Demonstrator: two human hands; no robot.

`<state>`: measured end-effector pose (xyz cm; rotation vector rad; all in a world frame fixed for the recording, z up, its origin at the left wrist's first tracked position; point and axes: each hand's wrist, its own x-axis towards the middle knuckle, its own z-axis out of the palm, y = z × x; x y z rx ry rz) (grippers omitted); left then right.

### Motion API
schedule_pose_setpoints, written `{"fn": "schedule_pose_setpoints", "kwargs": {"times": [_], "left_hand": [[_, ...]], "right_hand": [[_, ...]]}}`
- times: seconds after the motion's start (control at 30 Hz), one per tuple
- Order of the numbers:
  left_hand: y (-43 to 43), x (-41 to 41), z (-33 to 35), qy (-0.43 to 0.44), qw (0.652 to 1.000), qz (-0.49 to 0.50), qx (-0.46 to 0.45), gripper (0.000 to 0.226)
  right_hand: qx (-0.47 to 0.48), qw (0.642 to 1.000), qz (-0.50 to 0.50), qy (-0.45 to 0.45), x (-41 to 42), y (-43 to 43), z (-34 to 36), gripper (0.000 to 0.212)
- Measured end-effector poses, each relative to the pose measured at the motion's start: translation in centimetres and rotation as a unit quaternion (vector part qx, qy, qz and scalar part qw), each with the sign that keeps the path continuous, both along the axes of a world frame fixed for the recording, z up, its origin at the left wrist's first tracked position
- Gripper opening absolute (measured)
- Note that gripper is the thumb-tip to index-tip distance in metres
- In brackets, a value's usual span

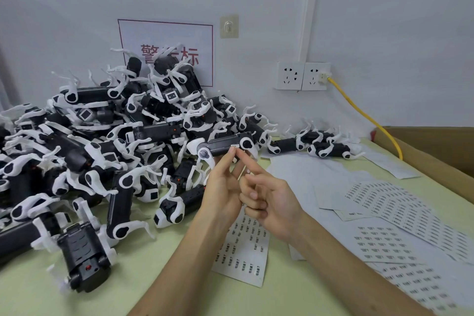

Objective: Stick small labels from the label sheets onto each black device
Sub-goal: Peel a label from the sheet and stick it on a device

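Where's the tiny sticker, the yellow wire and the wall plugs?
small label (235, 146): head view, its white face, on the held black device (223, 147).
yellow cable (361, 111): head view, mid-length against the wall.
wall socket (289, 75): head view, middle of left plate.

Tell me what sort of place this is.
Probably a small factory labelling bench: a heap of identical black devices on the table, label sheets spread beside it, and a cardboard box at the edge.

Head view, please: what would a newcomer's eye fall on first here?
A big pile of black devices covers the left of the table. At centre the left hand holds one device up while the right hand presses its index finger on a small label there. Label sheets spread across the right.
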<state>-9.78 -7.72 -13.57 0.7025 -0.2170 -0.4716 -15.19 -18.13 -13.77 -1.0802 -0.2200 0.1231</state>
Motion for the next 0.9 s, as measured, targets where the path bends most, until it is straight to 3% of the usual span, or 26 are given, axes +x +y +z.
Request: {"fn": "schedule_pose_setpoints", "kwargs": {"times": [0.47, 0.9], "left_hand": [[0.22, 0.21, -0.33, 0.001, 1.000, -0.003, -0.026, 0.023], [-0.02, 0.83, -0.63, 0.027, 0.999, 0.020, 0.016, 0.021]], "right_hand": [[-0.005, 1.000, -0.006, 0.006, -0.04, 0.07, 0.09, 0.054], [-0.003, 1.000, -0.008, 0.002, 0.22, -0.01, -0.24, 0.054]]}}
